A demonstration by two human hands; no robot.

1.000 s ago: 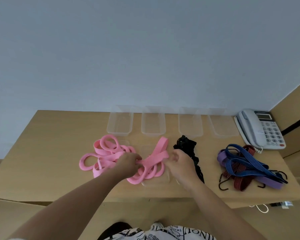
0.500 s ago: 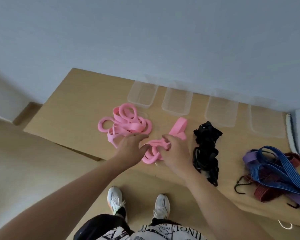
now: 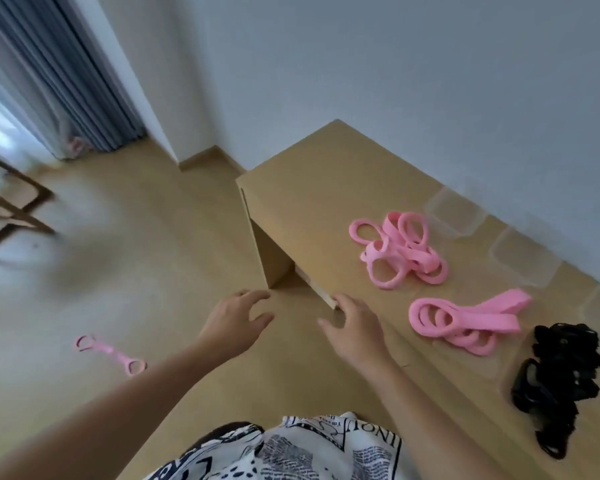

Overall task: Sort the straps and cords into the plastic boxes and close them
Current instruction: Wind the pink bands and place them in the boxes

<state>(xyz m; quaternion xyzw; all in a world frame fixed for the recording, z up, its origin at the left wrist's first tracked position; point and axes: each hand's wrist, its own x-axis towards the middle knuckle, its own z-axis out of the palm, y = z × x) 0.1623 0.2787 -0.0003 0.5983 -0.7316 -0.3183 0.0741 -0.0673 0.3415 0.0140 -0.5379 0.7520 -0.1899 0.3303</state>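
Pink strap (image 3: 110,355) lies on the floor at lower left of frame, off the desk (image 3: 312,188), a loop at each end. Its long axis runs diagonally, upper left to lower right. Left hand (image 3: 234,322) hangs at centre frame, fingers spread and relaxed, holding nothing. Right hand (image 3: 355,327) is at the desk's near edge, centre-right, fingers also loose and empty; whether it touches the edge is unclear.

The fallen strap sits to the left of and below both hands in frame, w/ the left hand nearer, so a pick-up probably goes to that hand, reaching down-left and gripping across the strap's middle.

Other straps on the desk: a pink tangle (image 3: 400,251) at right, a pink bundle (image 3: 465,320) below it, a black bundle (image 3: 561,379) at lower right. Clear plastic boxes (image 3: 454,213) line the wall, blurred, apparently open.
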